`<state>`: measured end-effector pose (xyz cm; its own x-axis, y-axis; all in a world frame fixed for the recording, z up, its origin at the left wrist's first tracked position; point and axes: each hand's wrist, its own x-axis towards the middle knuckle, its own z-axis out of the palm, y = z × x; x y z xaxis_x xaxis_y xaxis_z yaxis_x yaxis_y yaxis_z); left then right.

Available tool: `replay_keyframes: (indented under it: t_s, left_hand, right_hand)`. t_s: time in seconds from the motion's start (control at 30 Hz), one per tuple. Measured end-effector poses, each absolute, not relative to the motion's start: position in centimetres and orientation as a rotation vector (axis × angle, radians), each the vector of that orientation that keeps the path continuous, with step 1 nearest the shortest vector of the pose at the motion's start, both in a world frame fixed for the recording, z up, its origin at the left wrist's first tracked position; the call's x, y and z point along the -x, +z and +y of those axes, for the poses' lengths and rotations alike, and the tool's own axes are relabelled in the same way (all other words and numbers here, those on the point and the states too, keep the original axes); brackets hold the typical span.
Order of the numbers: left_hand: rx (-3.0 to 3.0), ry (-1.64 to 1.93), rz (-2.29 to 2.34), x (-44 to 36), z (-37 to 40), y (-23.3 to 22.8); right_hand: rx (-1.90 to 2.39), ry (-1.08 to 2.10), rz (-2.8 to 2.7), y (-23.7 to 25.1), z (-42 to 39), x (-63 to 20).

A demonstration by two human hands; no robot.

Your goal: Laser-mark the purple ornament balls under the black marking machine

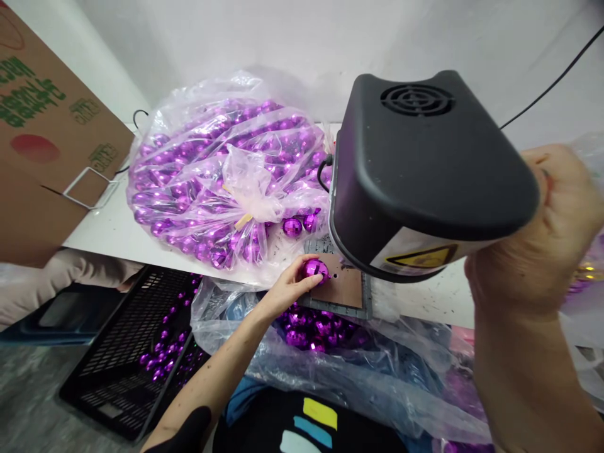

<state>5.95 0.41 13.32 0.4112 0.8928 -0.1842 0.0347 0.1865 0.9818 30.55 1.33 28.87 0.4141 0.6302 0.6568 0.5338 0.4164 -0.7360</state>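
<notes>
White table (pixel 117 233), bag (pixel 226 176) of baubles (pixel 189 189)

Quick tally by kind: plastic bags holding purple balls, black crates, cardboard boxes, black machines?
Plastic bags with purple balls: 2 (table bag, lap bag)
Black crates: 1
Cardboard boxes: 1
Black machines: 1
Total: 5

Bag of balls (pixel 221 182) left of machine (pixel 425 176).

So there's a big clear plastic bag stuffed with shiny purple baubles (pixel 221 182) on the white table (pixel 117 229), a brown cardboard box with green print (pixel 42 126) leaning left, and a black plastic crate (pixel 127 352) down on the floor.
</notes>
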Motion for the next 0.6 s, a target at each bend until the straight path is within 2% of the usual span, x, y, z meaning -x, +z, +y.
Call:
replay_keyframes:
  t_s: [0.17,0.6]
  left_hand:
    - [-1.324,0.800,0.976,-7.0,0.4,12.4]
    - [-2.191,0.734,1.231,-10.0,0.4,12.5]
  right_hand:
    - [1.202,0.098,-1.257,29.1,1.4,-30.5]
    - [1.198,0.107,-1.309,29.2,1.1,-30.5]
